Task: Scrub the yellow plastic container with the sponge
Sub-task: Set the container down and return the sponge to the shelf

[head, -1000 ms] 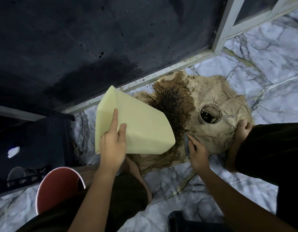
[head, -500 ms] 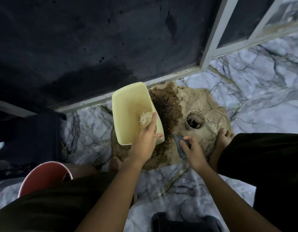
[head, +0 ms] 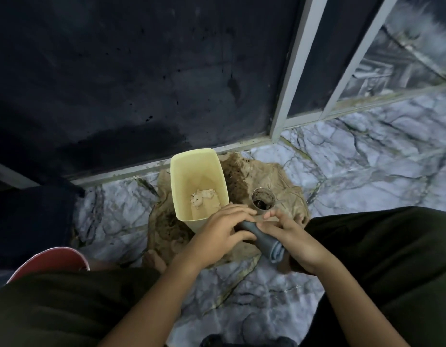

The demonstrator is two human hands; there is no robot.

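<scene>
The yellow plastic container [head: 198,182] is my landmark. A second ago my left hand [head: 218,232] had it tipped on its side by its outer wall; half a second ago that hand was at its rim with the mouth turned up. Now it stands upright on the stained brown cloth [head: 274,176], mouth open to me, and nobody is holding it. My left hand has let go and come across to the near right of the container, where it meets my right hand [head: 291,235]. Both hands curl around a dark grey tube-like thing [head: 260,237], fingers wrapped on it; I cannot tell what it is, maybe a squeeze pack.

I judge that scrubbing has not started: I seem to be getting cleaner ready first.

The container is pale yellow, tall, with straight tapering walls. Its inside walls look fairly clean, but at the bottom lies a pale, crumpled wad [head: 202,196], which I take for the sponge, though it is too small to be sure.

Just right of the container sits a small round cup [head: 262,200] with dark residue inside.
</scene>
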